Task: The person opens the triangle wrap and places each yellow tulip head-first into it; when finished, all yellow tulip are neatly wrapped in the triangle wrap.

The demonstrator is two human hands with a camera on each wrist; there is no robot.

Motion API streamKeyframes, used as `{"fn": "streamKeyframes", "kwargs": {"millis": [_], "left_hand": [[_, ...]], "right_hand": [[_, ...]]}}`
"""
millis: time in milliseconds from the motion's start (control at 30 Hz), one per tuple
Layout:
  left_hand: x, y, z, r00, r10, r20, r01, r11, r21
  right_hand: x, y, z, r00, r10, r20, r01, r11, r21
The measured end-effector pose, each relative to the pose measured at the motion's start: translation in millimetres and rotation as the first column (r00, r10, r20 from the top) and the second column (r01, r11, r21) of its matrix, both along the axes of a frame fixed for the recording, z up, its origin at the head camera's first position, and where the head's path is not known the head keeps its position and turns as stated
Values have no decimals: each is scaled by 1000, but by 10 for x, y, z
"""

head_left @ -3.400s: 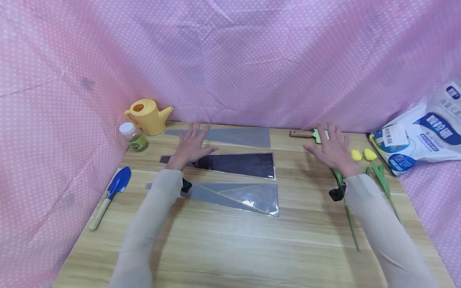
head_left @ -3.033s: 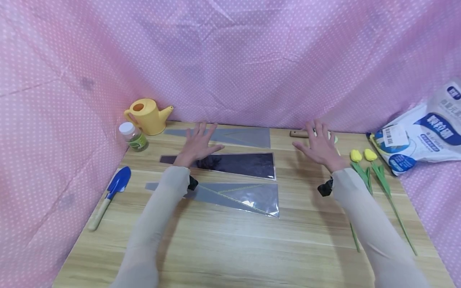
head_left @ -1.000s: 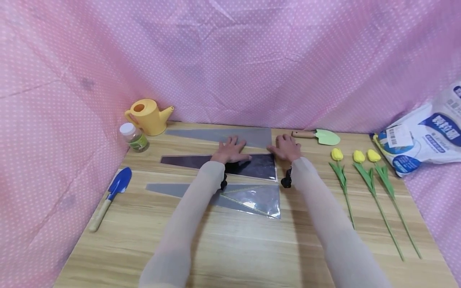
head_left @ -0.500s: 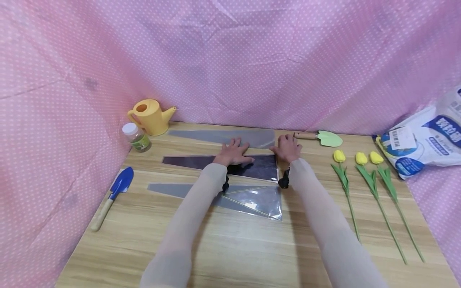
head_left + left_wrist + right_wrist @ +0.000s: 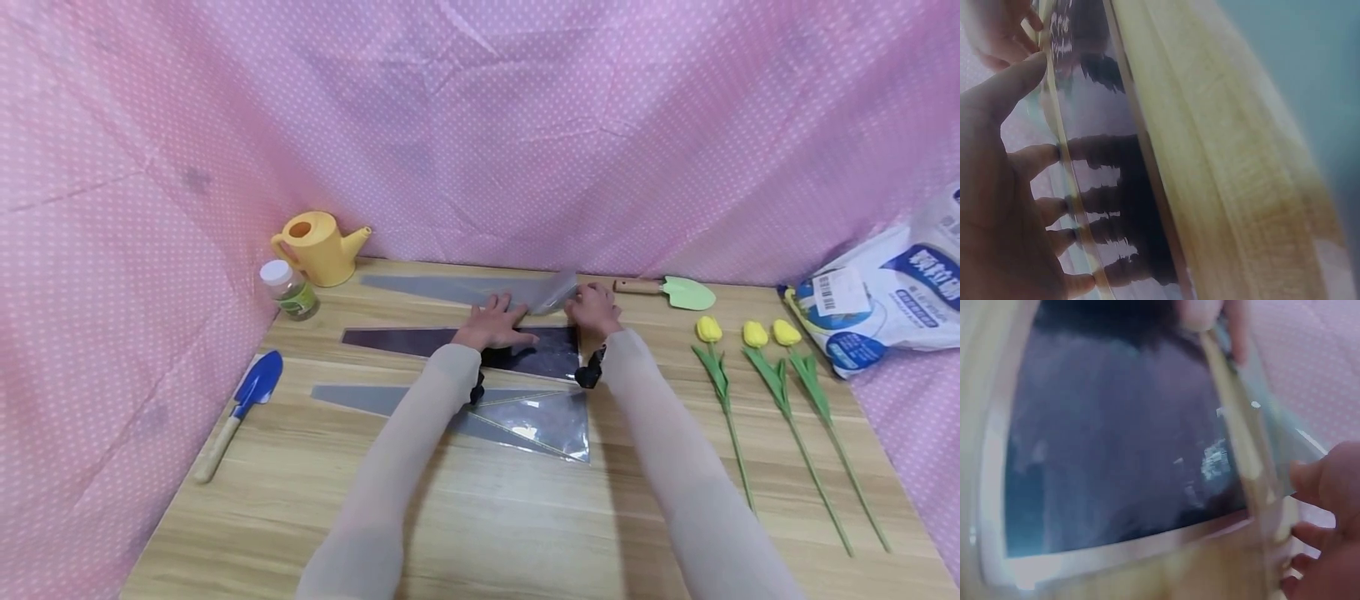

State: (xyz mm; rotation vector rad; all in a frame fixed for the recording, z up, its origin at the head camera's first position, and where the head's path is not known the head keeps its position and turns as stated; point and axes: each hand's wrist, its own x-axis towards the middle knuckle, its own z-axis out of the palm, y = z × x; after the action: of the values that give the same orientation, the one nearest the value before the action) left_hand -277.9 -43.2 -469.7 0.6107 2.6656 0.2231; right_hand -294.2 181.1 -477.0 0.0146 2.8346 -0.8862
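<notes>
Both the left arm (image 5: pixel 390 467) and the right arm (image 5: pixel 675 450), in pale long sleeves, stretch forward and angle inward. The left hand (image 5: pixel 491 325) is palm down, its 4 fingers spread and its thumb pointing out toward the other hand. The right hand (image 5: pixel 594 308) is curled, thumb and fingers drawn together in a pinch. The 2 hands are near each other but apart.

Bright light across the head view, glare flashing off the nearest clear plastic sleeve (image 5: pixel 555 425), soft shadow beside the right arm (image 5: pixel 667 450); both wrist views hazy, the right smeared, its dark plastic sleeve (image 5: pixel 1116 437) blown white at one corner.
</notes>
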Motion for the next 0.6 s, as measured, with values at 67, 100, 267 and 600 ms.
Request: {"fn": "streamKeyframes", "kwargs": {"millis": [67,100,267,600], "left_hand": [[7,11,-2,1000,3,0,-3,1000,-6],[12,18,-4,1000,5,0,-5,1000,-9],[32,65,6,1000,19,22,-19,1000,-2],[32,169,41,999,50,17,-51,996,77]], "right_hand": [[-11,8,43,1000,20,-7,-20,998,-54],[-16,10,67,1000,18,-8,-18,995,-98],[-41,31,173,999,-6,53,25,927,-375],[-5,29,336,955,-11,297,200,761,-617]]}}
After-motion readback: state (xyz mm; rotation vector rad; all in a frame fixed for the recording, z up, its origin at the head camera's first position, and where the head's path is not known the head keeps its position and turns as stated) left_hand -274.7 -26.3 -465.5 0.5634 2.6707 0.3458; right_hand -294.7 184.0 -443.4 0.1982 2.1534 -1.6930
